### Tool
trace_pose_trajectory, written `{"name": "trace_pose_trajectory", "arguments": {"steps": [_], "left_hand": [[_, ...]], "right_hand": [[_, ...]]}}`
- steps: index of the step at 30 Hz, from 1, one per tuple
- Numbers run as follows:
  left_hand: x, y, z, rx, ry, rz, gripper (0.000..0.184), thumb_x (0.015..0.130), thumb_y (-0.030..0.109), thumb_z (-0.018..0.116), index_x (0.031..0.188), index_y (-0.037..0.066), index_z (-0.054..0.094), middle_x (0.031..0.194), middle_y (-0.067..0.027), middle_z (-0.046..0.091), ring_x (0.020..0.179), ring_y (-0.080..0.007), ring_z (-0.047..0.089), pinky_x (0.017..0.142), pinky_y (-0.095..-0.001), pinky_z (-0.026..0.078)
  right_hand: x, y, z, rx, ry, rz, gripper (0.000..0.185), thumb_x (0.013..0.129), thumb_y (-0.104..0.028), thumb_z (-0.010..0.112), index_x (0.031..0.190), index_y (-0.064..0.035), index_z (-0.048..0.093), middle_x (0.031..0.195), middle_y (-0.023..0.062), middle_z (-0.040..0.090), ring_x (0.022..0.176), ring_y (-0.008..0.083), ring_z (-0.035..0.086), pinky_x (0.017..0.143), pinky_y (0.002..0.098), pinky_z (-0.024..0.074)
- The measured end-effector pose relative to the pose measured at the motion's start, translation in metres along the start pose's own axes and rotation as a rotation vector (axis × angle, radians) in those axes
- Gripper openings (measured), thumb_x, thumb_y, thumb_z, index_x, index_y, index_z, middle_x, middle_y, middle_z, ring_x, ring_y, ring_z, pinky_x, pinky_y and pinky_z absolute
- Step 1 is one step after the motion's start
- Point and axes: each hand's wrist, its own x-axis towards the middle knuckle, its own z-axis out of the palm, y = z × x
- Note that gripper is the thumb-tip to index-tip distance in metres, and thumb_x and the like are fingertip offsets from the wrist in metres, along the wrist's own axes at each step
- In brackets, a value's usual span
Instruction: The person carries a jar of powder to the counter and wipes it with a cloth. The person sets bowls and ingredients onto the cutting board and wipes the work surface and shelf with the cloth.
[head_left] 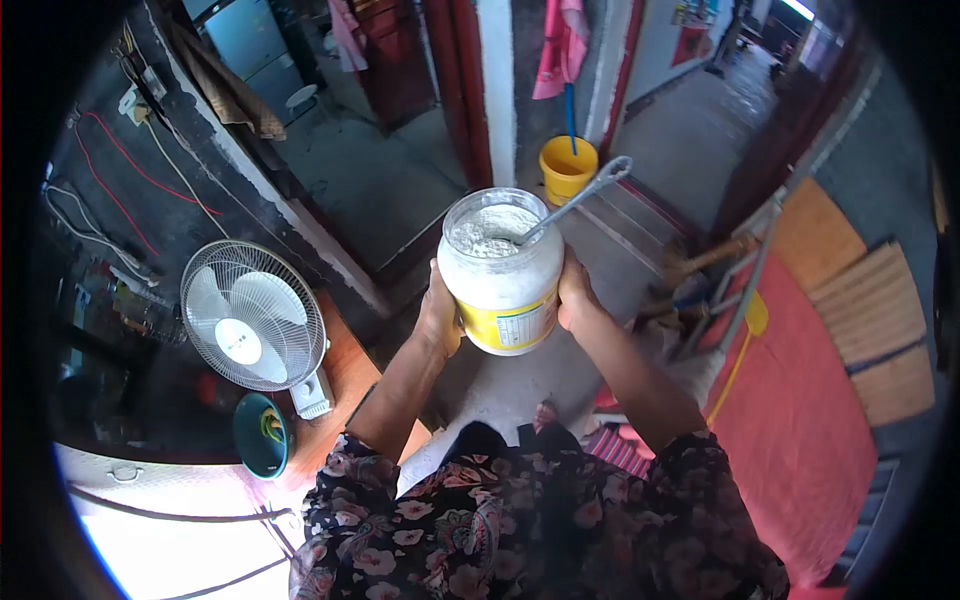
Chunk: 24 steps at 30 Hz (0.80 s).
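Between my two hands I hold a large clear plastic jar (pixel 500 285) with a yellow label, upright and without a lid. White powder (pixel 487 232) fills much of it. A spoon (pixel 580 198) stands in the powder, its handle leaning out over the rim to the right. My left hand (pixel 438 312) presses around the jar's left side, and my right hand (pixel 573 290) grips the right side. The fingers behind the jar are mostly hidden.
A white fan (pixel 250 325) stands on a wooden table at left, beside a green bowl (pixel 264 436). Ahead, a yellow bucket (pixel 566 172) stands near the doorways. A red-covered bed (pixel 790 400) with a metal rail is on the right. Cables hang on the left wall.
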Motion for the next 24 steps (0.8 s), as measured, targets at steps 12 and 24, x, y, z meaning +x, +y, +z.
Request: {"name": "trace_pose_trajectory", "arguments": {"steps": [12, 24], "left_hand": [[0.236, 0.109, -0.072, -0.326, 0.123, 0.075, 0.057, 0.086, 0.057, 0.024, 0.113, 0.014, 0.050, 0.110, -0.0026, 0.055, 0.097, -0.0140, 0.055, 0.057, -0.0276, 0.047], [0.418, 0.304, -0.190, -0.314, 0.454, 0.046, 0.059, 0.087, 0.055, 0.024, 0.117, 0.010, 0.047, 0.111, -0.0054, 0.049, 0.096, -0.0160, 0.045, 0.072, -0.0315, 0.037]], "right_hand": [[0.273, -0.068, 0.134, -0.276, -0.125, 0.036, 0.064, 0.081, -0.055, 0.032, 0.118, -0.0043, 0.046, 0.117, 0.0118, 0.050, 0.105, 0.0219, 0.049, 0.087, 0.0371, 0.0380], [0.496, -0.141, 0.362, -0.242, -0.200, 0.151, 0.049, 0.088, -0.042, 0.033, 0.119, -0.0065, 0.045, 0.121, 0.0085, 0.047, 0.110, 0.0211, 0.043, 0.093, 0.0349, 0.0335]]}}
